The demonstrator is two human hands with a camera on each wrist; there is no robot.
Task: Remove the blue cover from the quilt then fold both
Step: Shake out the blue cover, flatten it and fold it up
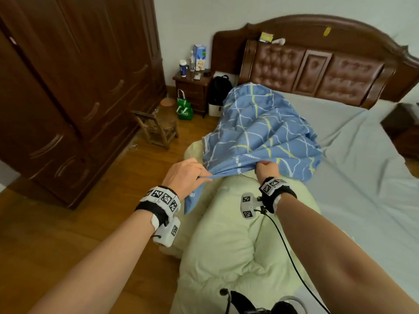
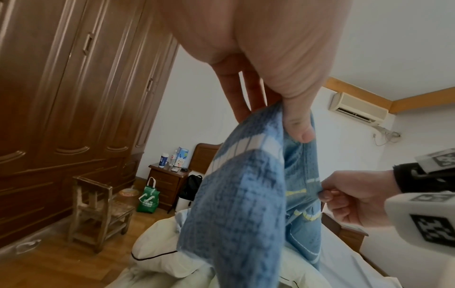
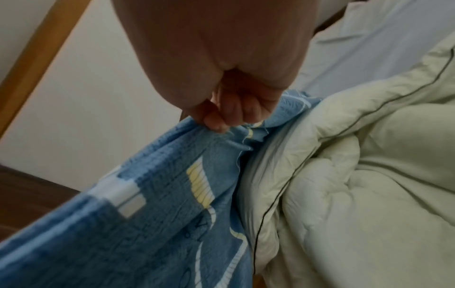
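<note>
both grips pinch blue cover (image 1: pixel 260 132) hem: left hand (image 1: pixel 186 175), right hand (image 1: pixel 267 169) | I see cover bulk ahead toward headboard (image 1: pixel 317 71) | quilt (image 1: pixel 238 241) runs lengthwise back to me

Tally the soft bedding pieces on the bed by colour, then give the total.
Blue patterned fabric cover: 1
Pale green padded quilt: 1
Grey bed sheet: 1
Total: 3

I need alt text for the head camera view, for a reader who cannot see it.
Two hands, left hand and right hand, grip the edge of a blue cover, partly off a pale green quilt on a bed. A wooden wardrobe stands left.
</note>
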